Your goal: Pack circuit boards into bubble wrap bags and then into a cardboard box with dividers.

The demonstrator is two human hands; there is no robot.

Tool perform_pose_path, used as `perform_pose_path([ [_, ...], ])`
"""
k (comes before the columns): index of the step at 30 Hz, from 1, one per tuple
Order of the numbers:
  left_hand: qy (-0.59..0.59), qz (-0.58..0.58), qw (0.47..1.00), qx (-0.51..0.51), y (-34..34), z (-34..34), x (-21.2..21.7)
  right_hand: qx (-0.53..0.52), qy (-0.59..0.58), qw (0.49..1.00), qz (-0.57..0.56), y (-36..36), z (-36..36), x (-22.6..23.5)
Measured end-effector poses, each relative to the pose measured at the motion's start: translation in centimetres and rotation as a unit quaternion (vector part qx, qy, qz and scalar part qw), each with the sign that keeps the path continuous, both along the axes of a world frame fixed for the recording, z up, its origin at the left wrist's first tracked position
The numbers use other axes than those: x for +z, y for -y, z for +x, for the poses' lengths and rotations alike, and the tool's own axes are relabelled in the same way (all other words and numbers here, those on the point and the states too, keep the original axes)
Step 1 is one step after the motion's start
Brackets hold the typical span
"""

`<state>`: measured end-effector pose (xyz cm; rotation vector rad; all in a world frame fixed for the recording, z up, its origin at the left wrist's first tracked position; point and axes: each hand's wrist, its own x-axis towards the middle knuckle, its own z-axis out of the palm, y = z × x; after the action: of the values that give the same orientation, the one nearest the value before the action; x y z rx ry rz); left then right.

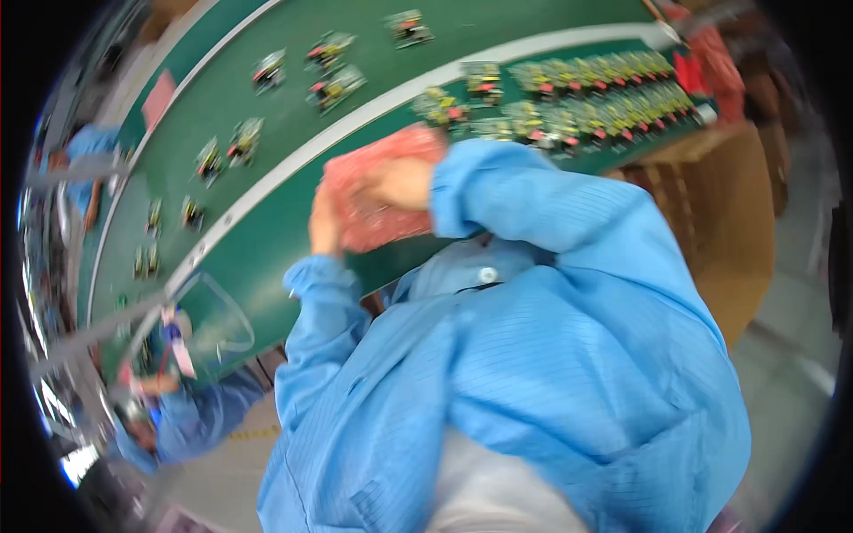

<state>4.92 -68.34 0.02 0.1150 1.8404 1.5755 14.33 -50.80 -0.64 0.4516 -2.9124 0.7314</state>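
Head view: both hands, left hand (325,226) and right hand (404,183), grip pink sheet (382,178) (blurred).

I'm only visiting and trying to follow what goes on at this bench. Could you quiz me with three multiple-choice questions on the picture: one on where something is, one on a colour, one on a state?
1. Where do the small circuit boards lie packed in close rows?
A. On the green surface at the upper right
B. On the floor
C. In the person's lap

2. What colour is the sheet that the hands hold?
A. Yellow
B. Pinkish red
C. Black

3. How is the sheet held?
A. Left hand alone
B. Lying untouched
C. Between both hands

Answers:
1 A, the boards crowd the green table near its far right end.
2 B, it shows pinkish red against the green.
3 C, the left hand grips its left edge and the right hand lies across its top.
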Motion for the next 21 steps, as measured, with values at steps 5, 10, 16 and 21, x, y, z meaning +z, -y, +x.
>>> perform_pose_path([
  [5,0.137,-0.035,0.987,0.081,2.5,1.0,1.6,0.01,-0.1,0.992,-0.075,-1.8,2.4,5.1],
  [10,-0.102,-0.211,0.972,-0.001,1.1,1.4,-2.2,-0.244,-0.155,0.912,-0.292,-6.9,15.6,13.3],
  [16,-0.364,-0.407,0.832,-0.1,-1.4,2.1,-0.8,-0.662,-0.188,0.713,-0.136,-14.3,40.0,12.3],
  [21,-0.457,-0.541,0.702,-0.08,-0.8,2.2,0.9,-0.866,-0.082,0.49,0.055,-17.9,64.3,-1.8],
])
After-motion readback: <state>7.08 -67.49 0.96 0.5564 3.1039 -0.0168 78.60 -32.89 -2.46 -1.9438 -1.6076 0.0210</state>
